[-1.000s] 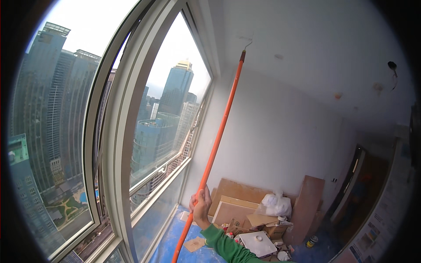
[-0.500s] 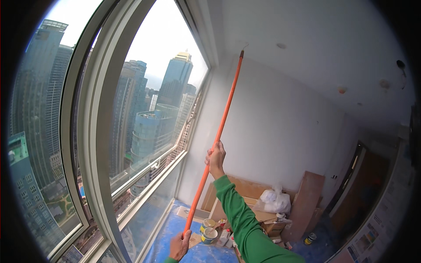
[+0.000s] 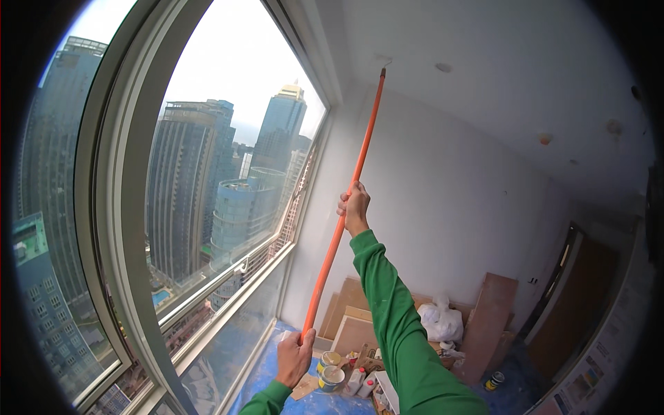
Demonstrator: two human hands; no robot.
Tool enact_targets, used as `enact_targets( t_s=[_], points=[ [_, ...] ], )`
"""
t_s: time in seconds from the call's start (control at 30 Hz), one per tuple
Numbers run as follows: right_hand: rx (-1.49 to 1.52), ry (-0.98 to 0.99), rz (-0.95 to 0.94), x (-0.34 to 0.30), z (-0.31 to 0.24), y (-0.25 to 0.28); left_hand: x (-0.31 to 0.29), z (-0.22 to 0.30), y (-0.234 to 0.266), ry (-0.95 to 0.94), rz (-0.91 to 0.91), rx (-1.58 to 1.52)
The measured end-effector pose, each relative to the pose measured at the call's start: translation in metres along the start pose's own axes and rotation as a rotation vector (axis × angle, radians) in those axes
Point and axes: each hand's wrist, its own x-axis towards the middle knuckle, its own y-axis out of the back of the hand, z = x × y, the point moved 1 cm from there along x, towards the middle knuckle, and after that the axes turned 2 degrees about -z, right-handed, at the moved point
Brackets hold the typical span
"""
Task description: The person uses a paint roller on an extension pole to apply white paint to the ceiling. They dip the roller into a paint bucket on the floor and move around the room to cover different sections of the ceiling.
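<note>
A long orange extension pole (image 3: 337, 238) slants up toward the white ceiling. My left hand (image 3: 294, 357) wraps round its lower end. Higher up the shaft, my right hand (image 3: 356, 209) is closed round it too, with the green-sleeved arm stretched out. From the pole's dark tip a thin bent wire (image 3: 388, 63) sticks out, like the frame of a paint roller. It reaches up close to the ceiling (image 3: 415, 34) near the window-side corner; whether a pale roller sits there is too faint to tell.
A tall framed window (image 3: 228, 173) with high-rises beyond runs along the left. Blue sheeting (image 3: 259, 377) covers the floor. Paint buckets (image 3: 331, 377), plastic bottles (image 3: 355, 380), boards (image 3: 487, 325) and a white plastic bag (image 3: 440, 321) stand by the wall (image 3: 429, 207). A doorway (image 3: 574, 304) is at the right.
Both hands have moved up and slightly right with the pole still in them. The pole's tip has risen a little along the ceiling.
</note>
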Motion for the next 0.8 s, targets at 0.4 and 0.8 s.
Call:
enact_targets(
  t_s=[0.4,0.8],
  points=[
    [-0.053,0.042,-0.015,-0.104,-0.012,-0.006,-0.072,-0.079,-0.022,0.037,-0.002,-0.105],
    [-0.087,0.087,-0.058,-0.226,-0.010,-0.022,-0.156,-0.157,-0.014,-0.253,-0.074,0.041]
  ],
)
